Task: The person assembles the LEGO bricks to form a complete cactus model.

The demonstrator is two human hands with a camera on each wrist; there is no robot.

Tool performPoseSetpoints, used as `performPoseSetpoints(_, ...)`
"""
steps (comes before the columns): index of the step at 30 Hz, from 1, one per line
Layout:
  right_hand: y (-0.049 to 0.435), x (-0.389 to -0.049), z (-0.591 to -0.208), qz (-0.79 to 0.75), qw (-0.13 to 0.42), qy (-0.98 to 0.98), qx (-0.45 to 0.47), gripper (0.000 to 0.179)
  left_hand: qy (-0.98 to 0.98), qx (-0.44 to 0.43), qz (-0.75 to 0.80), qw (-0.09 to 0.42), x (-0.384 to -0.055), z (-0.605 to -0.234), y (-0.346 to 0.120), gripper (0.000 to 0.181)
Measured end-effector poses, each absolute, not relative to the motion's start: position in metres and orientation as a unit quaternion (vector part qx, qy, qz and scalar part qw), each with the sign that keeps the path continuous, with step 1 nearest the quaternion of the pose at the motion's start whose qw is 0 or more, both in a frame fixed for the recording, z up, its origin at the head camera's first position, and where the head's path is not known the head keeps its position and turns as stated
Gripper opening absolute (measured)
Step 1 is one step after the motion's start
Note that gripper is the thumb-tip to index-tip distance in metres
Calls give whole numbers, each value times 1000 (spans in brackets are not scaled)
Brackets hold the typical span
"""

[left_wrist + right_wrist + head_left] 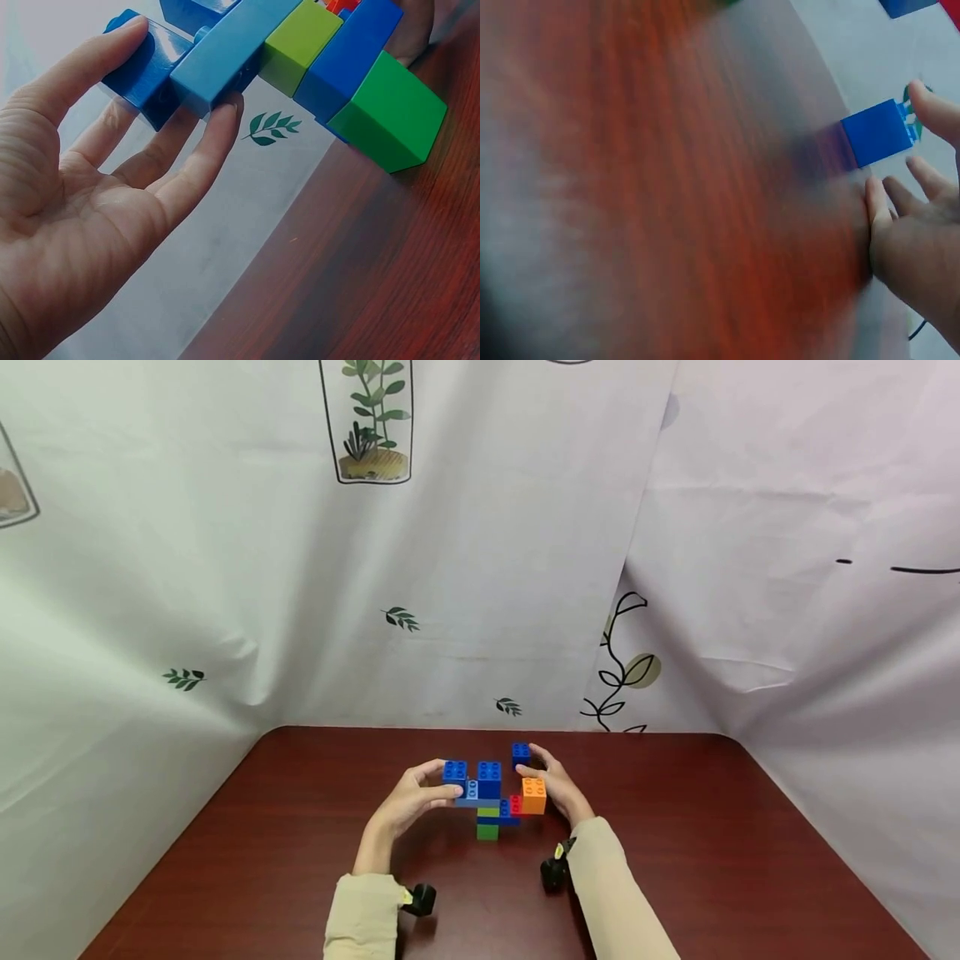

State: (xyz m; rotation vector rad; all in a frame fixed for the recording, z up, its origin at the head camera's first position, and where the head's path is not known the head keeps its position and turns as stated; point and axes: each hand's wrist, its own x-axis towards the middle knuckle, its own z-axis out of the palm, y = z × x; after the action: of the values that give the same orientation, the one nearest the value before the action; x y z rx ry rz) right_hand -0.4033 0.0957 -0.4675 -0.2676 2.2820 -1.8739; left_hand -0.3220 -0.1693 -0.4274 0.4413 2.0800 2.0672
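Note:
My left hand (411, 795) pinches a dark blue brick (147, 66) at the left end of a joined brick build, thumb on top and fingertips underneath. That build has a light blue brick (225, 56), a lime brick (301, 46), a blue brick (349, 60) and a green brick (390, 112) at its bottom. On its right side sit a red brick (516, 804) and an orange brick (534, 795). Behind it, a separate blue brick (879, 133) stands on the table. My right hand (557, 783) reaches beside that brick, thumb and fingers spread around its studded end.
The dark red wooden table (675, 860) carries the bricks. A pale printed cloth (480, 568) hangs behind the table and along its sides. Black wrist cameras (423, 900) sit on both sleeved wrists.

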Motion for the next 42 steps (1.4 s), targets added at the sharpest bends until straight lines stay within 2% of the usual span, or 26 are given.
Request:
performPoseSetpoints(4, 91, -413, -465, -650, 121, 747, -75, 76, 700, 143, 694, 87, -320, -428, -169, 47)
performPoseSetpoints(13, 80, -425, -467, -591, 90, 801, -36, 58, 701, 142, 694, 86, -320, -427, -169, 46)
performPoseSetpoints(18, 77, -426, -467, -606, 82, 791, -36, 55, 700, 144, 694, 81, -321, -425, -172, 45)
performPoseSetpoints(25, 84, -419, -473, -649, 68, 757, -34, 48, 698, 148, 696, 82, -319, -426, -170, 44)
performPoseSetpoints(32, 92, -405, -477, -686, 81, 723, -31, 55, 691, 152, 702, 79, -317, -428, -165, 43)
performPoseSetpoints(36, 93, -395, -481, -708, 75, 701, -35, 53, 693, 156, 699, 85, -318, -427, -165, 43)
performPoseSetpoints(42, 99, -383, -476, -730, 111, 673, -46, 49, 693, 153, 699, 89, -317, -428, -168, 44)
